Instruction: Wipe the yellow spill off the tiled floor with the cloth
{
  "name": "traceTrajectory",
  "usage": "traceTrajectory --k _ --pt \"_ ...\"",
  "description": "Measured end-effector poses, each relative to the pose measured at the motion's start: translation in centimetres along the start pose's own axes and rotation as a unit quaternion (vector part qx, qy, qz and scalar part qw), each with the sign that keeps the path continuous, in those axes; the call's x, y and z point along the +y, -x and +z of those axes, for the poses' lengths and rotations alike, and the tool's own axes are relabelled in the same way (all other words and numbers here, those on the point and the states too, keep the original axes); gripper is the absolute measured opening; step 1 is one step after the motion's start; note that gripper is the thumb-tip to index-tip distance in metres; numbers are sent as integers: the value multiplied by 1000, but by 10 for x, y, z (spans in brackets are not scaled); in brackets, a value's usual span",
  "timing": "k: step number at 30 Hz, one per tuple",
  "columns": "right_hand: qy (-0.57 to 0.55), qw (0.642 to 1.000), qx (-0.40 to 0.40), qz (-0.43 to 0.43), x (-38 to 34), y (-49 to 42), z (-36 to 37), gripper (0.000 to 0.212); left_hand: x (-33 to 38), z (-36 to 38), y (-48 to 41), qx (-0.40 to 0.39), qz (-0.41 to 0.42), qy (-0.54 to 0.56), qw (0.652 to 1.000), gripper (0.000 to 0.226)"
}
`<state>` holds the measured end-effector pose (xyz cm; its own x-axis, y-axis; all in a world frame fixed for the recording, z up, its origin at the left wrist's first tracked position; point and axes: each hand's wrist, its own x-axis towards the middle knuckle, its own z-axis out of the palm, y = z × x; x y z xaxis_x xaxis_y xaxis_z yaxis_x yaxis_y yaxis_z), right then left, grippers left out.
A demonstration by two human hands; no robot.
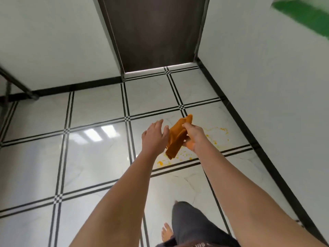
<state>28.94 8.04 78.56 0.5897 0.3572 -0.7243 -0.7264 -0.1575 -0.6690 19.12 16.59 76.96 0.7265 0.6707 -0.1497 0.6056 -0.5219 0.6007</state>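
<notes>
My cloth (178,138) is orange-brown. The spill (218,135) is yellow, speckled over white marbled floor tiles (96,157) bordered by double black lines. The door (154,32) is dark brown, my trousers (192,225) dark grey.

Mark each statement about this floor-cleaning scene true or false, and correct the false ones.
1. The right hand holds the orange cloth. True.
2. The cloth is pressed flat on the floor. False: it is held up in the air above the tiled floor.
3. The yellow spill lies on a tile close to the right-hand wall. True.
4. The left hand is closed in a fist around the cloth. False: its fingers are spread open beside the cloth.
5. The person wears shoes. False: a bare foot shows at the bottom of the view.
</notes>
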Motion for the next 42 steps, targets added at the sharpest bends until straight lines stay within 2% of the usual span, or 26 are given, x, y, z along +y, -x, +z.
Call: traceTrajectory --k 5,10,11,12,17,22,25,30,35,38,40,42 --pt "-35 998 35 -40 -17 -29 34 12 -21 -9 -53 -61 22 -21 998 50" --pt "-12 990 121 -74 -30 -56 46 12 -34 -27 -84 -82 24 -52 995 52" --pt "-38 983 170 -54 -52 -99 85 11 -52 -47 -157 -137 43 -98 985 52" --pt "-39 979 196 -46 -57 -104 94 9 -56 -53 -170 -148 50 -115 981 52" --pt "-11 973 225 -57 -67 -113 99 7 -58 -57 -201 -156 86 -121 977 52" --pt "-101 949 297 -36 -80 -150 136 7 -69 -55 -284 -234 165 -145 947 52" --pt "-171 925 338 -27 -76 -171 157 18 -73 -53 -325 -279 223 -172 918 51" --pt "-297 861 413 -12 -72 -186 203 5 -88 -56 -389 -375 331 -230 835 49" --pt "-388 812 436 -8 -45 -201 224 17 -109 -40 -415 -425 386 -260 777 50" --pt "-426 775 466 16 -10 -228 227 39 -131 -3 -422 -462 403 -280 739 50" --pt "-432 761 481 36 26 -255 222 40 -153 31 -422 -477 404 -287 727 50" --pt "-401 760 508 64 66 -286 215 31 -183 71 -422 -487 401 -290 720 50"
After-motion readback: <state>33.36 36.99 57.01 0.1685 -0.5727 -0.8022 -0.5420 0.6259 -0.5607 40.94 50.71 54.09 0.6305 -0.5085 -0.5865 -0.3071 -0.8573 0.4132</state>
